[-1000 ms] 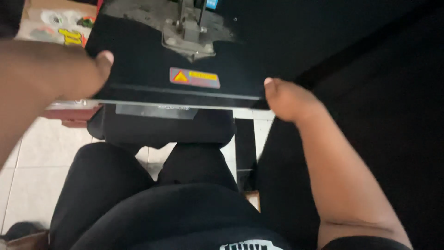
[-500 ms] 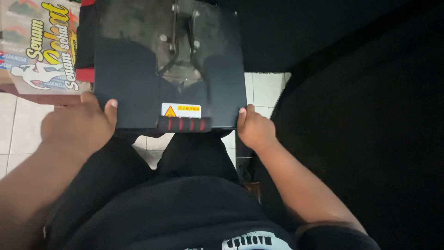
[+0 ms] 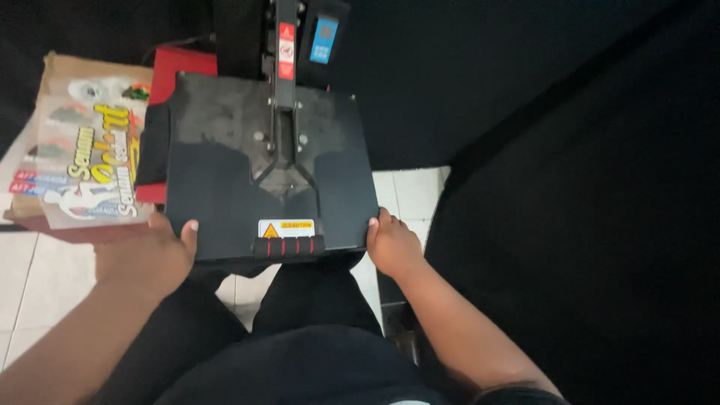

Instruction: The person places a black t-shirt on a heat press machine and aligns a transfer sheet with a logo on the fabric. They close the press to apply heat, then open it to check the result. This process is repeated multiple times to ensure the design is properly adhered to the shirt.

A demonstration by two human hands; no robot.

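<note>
both hands clasp the press (image 3: 225, 195) by its near corners, left hand (image 3: 154, 255) and right hand (image 3: 391, 246) level, its arm running straight away between them.

1. Heat press plate (image 3: 217, 195): black, with dusty grey smudges across the far half.
2. Handle grip (image 3: 289, 247): black with red bands.
3. Warning label (image 3: 286, 227): white, with a yellow triangle and a yellow strip.
4. Printed sheet (image 3: 86, 169): clear film, it seems, with yellow, white and red graphics.
5. Cardboard (image 3: 60, 71): brown.
6. Floor tiles (image 3: 409, 191): off-white.
7. Cloth (image 3: 585, 225): plain black.
</note>
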